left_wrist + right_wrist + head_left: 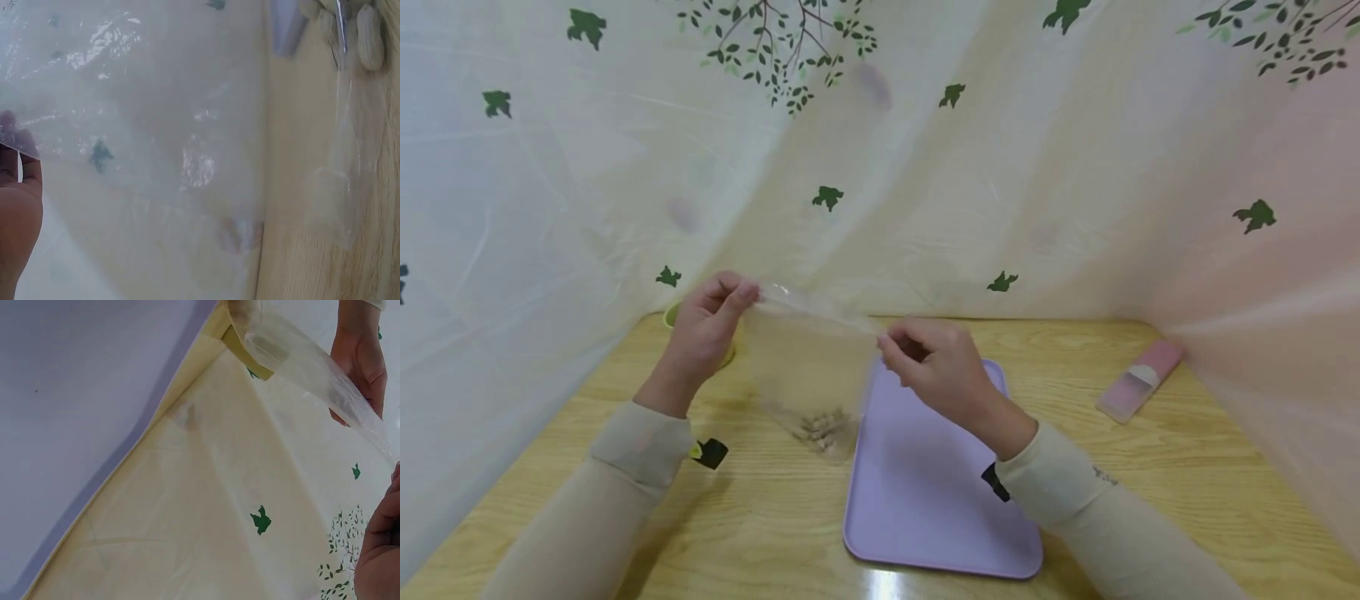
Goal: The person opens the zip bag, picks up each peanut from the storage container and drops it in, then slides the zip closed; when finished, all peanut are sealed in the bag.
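A clear plastic bag [805,358] hangs spread out above the table, its top edge stretched between both hands. My left hand [703,333] pinches the upper left corner. At the upper right corner, the thumb and fingers of my right hand [943,367] grip the bag's edge. Several unshelled peanuts [826,427] lie gathered at the bottom; the left wrist view shows the peanuts [370,37] closer, through the plastic. In the right wrist view the bag [312,369] runs from the left hand [362,362] toward the right hand [381,550].
A lilac tray [932,500] lies on the wooden table [775,533], below the right hand. Farther right is a pink, partly see-through flat case [1138,383]. Something green and round-rimmed [672,315] shows partly behind the left hand. A leaf-printed curtain [910,208] encloses the table.
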The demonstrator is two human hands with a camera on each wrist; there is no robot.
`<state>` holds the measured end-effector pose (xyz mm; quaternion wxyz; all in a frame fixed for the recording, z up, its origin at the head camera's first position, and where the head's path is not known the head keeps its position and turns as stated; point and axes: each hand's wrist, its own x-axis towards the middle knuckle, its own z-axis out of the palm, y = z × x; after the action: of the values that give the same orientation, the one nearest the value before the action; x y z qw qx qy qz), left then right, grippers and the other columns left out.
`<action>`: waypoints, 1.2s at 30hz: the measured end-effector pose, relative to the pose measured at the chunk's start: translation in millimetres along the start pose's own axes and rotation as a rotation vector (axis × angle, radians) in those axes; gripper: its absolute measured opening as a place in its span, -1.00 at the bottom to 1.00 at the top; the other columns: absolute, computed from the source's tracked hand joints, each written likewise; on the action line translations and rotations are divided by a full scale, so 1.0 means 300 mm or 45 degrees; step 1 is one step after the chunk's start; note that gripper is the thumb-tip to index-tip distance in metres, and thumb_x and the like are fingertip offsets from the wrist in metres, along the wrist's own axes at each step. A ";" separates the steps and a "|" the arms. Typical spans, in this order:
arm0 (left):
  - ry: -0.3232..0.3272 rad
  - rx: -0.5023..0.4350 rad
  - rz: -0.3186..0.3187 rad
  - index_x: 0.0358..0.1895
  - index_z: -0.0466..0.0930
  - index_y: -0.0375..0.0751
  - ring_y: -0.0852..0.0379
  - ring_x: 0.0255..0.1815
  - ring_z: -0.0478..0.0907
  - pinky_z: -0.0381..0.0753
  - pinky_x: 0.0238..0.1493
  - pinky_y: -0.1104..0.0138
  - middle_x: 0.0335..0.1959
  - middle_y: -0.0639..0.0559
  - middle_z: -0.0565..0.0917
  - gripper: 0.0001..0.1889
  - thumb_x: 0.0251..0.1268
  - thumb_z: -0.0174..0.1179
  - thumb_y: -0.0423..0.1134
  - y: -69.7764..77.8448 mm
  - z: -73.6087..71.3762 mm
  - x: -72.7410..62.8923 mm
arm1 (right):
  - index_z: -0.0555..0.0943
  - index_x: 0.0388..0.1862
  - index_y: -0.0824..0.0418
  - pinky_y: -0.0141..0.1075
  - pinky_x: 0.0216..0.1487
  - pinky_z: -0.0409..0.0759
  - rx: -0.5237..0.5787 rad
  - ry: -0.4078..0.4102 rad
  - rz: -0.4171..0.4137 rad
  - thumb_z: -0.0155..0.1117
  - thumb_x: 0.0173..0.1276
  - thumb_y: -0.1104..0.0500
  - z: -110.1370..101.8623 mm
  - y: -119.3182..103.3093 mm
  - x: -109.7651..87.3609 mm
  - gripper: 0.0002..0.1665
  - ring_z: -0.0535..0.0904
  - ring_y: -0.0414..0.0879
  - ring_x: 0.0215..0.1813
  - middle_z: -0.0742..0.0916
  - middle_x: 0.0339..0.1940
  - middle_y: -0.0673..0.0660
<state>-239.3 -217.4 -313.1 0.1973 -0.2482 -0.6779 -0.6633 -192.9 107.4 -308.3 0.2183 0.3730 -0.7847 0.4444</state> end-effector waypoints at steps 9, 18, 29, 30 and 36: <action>-0.101 -0.146 0.063 -0.03 0.67 -0.03 0.30 -0.01 0.66 0.65 0.31 0.49 -0.16 0.21 0.72 -0.82 0.74 0.03 -0.23 0.026 0.039 -0.029 | 0.62 -0.40 0.02 -0.35 -0.42 0.48 0.012 -0.149 0.130 0.39 0.57 0.00 0.023 -0.024 0.022 -0.71 0.43 -0.16 -0.46 0.58 -0.40 -0.03; -0.320 0.249 -0.095 0.08 0.76 0.02 0.31 -0.01 0.70 0.70 0.14 0.52 -0.12 0.34 0.77 -0.80 0.64 0.18 -0.30 0.058 0.019 -0.041 | 0.73 -0.21 0.02 -0.34 -0.46 0.39 0.103 -0.115 0.199 0.32 0.62 0.02 0.025 -0.020 0.032 -0.82 0.36 -0.13 -0.52 0.54 -0.47 -0.01; -0.362 0.123 0.062 -0.01 0.75 -0.26 0.21 -0.06 0.66 0.71 0.10 0.45 -0.11 0.22 0.73 -0.83 0.63 0.14 -0.42 0.063 0.031 -0.047 | 0.81 -0.15 0.02 -0.35 -0.41 0.44 0.138 -0.091 0.159 0.35 0.60 0.08 0.014 -0.012 0.022 -0.87 0.43 -0.14 -0.44 0.60 -0.43 -0.02; -0.361 0.117 0.069 -0.03 0.75 -0.25 0.21 -0.07 0.66 0.71 0.08 0.45 -0.11 0.21 0.72 -0.83 0.63 0.14 -0.43 0.066 0.033 -0.050 | 0.80 -0.17 0.03 -0.36 -0.42 0.44 0.135 -0.096 0.148 0.35 0.60 0.09 0.013 -0.012 0.023 -0.86 0.44 -0.15 -0.44 0.60 -0.43 -0.02; -0.348 0.167 0.096 -0.08 0.72 -0.19 0.29 -0.09 0.70 0.72 0.03 0.48 -0.10 0.23 0.69 -0.84 0.60 0.15 -0.46 0.087 0.045 -0.063 | 0.78 -0.13 -0.04 -0.30 -0.28 0.63 0.071 -0.211 0.220 0.38 0.58 -0.02 0.001 -0.020 0.038 -0.87 0.58 -0.17 -0.31 0.70 -0.32 -0.07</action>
<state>-207.7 -205.5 -304.0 0.1438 -0.3481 -0.7304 -0.5698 -195.3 100.8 -297.5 0.1033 0.3454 -0.8166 0.4508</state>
